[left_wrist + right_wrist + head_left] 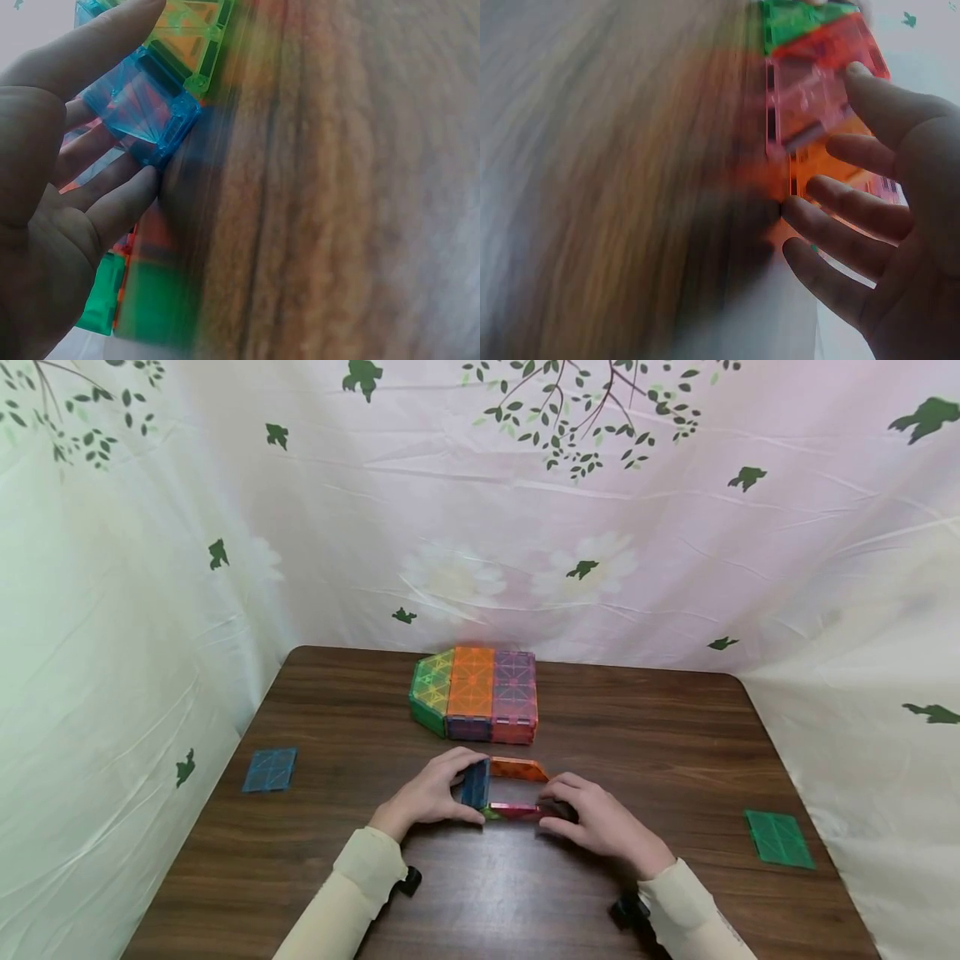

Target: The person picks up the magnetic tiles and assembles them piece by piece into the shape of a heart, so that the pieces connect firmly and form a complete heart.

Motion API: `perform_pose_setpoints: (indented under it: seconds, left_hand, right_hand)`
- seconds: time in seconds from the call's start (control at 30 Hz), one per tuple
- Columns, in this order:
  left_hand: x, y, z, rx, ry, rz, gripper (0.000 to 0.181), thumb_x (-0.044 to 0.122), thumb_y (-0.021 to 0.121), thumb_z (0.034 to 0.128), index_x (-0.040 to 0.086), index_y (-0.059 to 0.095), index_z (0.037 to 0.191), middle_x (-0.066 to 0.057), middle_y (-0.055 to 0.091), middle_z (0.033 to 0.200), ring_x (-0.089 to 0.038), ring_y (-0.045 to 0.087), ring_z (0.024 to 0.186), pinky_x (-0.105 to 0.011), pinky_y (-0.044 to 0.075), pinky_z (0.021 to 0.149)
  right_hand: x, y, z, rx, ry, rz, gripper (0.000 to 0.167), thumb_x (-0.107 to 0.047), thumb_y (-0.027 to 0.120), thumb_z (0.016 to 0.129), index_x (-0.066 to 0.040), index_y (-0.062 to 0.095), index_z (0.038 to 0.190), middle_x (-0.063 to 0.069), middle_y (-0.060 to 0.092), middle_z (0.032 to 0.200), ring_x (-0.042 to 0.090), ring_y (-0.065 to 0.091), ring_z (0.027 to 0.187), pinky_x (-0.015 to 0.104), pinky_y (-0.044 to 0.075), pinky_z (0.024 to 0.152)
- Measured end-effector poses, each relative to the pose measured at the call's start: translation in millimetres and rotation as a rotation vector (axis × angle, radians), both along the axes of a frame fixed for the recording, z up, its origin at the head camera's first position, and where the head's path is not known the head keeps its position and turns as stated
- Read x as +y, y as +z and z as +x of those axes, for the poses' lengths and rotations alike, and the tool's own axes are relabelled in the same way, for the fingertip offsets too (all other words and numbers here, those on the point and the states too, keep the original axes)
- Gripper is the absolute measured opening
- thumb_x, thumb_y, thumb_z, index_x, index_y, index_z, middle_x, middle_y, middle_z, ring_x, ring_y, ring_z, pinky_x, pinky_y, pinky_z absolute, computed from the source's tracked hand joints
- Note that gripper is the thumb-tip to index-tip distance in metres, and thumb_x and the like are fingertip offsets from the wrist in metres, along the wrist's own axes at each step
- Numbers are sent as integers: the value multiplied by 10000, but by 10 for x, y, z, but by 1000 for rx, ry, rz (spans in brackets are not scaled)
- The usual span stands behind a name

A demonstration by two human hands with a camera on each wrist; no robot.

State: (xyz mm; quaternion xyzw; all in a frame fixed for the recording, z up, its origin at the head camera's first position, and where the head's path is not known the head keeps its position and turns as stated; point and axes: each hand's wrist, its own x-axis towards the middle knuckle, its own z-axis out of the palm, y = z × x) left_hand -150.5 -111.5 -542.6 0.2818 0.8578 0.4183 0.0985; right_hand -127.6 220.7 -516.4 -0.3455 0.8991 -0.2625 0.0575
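Observation:
In the head view, a small frame of translucent magnetic tiles stands at the table's middle. A blue magnetic tile [476, 783] makes its left end, an orange tile [517, 768] its far side and a pink tile [513, 811] its near side. My left hand [435, 789] holds the blue tile between thumb and fingers. At the frame's right end is my right hand [596, 818], thumb and fingers spread apart. The right wrist view has its fingers [855, 206] loosely bent beside the tiles, the thumb tip over a red tile [847, 49]; contact is unclear.
Behind the frame sits a larger tile block with an orange top panel [472, 681]. A flat blue square tile [270, 770] lies at the left and a green square tile [780, 838] at the right. Printed cloth [480, 510] hangs around the wooden table [637, 727].

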Motion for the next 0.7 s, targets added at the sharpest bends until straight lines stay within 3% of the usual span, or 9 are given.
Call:
perform_pose_setpoints:
  seconds: [0.2, 0.3, 0.43, 0.6, 0.7]
  left_hand:
    - [-29, 14, -6, -46, 3, 24, 943, 343, 993, 729, 231, 523, 1538, 82, 562, 1304, -97, 577, 1172, -350, 535, 1047]
    - [-36, 8, -7, -60, 2, 34, 931, 344, 990, 733, 221, 528, 1532, 77, 560, 1278, -103, 581, 1158, -364, 536, 1051]
    - [-41, 0, -5, -81, 1, 33, 924, 349, 986, 740, 227, 524, 1530, 76, 550, 1283, -104, 578, 1165, -361, 531, 1058]
    - [-45, 1, -2, -90, 5, 22, 923, 356, 982, 746, 247, 514, 1534, 82, 541, 1291, -101, 572, 1161, -349, 526, 1061]
    - [-45, 1, 9, -94, 6, 28, 916, 357, 978, 752, 236, 515, 1533, 71, 543, 1291, -106, 572, 1166, -363, 524, 1067]
  right_hand:
    - [284, 15, 26, 51, -72, 0, 359, -394, 777, 970, -162, 727, 1240, -73, 653, 1220, 115, 668, 1084, 403, 593, 898]
    - [487, 15, 16, 101, -172, 19, 383, -378, 790, 961, -126, 727, 1242, -10, 672, 1219, 182, 679, 1104, 463, 588, 904]
    - [853, 56, -2, 139, -368, 87, 469, -354, 779, 972, -38, 680, 1304, 180, 655, 1254, 383, 649, 1139, 607, 540, 904]
    - [1487, 157, 16, 42, -622, 278, 705, -458, 710, 999, 78, 520, 1416, 449, 461, 1332, 655, 473, 1158, 744, 459, 817]
    - [1905, 157, 63, -104, -736, 386, 913, -616, 632, 992, 131, 394, 1458, 559, 324, 1317, 757, 362, 1134, 771, 425, 772]
